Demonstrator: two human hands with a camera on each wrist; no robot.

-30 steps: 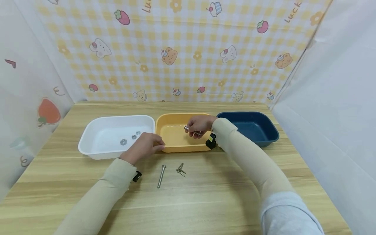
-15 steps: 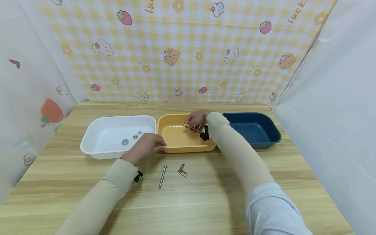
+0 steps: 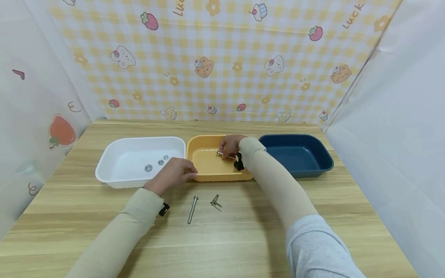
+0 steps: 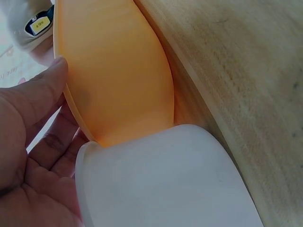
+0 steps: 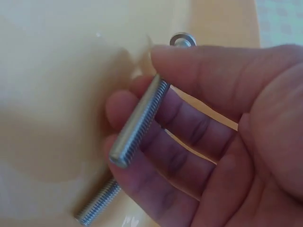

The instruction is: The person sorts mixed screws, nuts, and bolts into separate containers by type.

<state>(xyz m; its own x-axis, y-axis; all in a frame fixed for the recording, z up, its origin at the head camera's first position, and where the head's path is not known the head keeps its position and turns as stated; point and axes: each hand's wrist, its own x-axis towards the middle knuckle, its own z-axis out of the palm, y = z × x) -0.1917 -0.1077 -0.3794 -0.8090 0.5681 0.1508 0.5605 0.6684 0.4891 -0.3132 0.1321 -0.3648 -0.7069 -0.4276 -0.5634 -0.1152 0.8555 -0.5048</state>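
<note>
My left hand (image 3: 174,174) pinches the front left rim of the yellow tray (image 3: 222,178), its thumb outside and its other fingers over the edge. Inside that tray is my right hand (image 3: 231,146), gripping a silver bolt (image 5: 139,124) between thumb and fingers. The right wrist view shows its threaded end pointing down and its round head past the thumb. A second threaded shank (image 5: 98,203) juts from under the fingers, close over the tray floor; its other end is hidden.
Left of the yellow tray, a white tray (image 3: 119,183) holds several nuts (image 3: 148,168). A dark blue tray (image 3: 313,173) stands to the right. On the table in front lie a long bolt (image 3: 192,210) and a small cluster of screws (image 3: 215,202).
My right hand has shifted slightly left and lower in the yellow tray, still with the bolt. My left hand keeps its hold on the rim.
</note>
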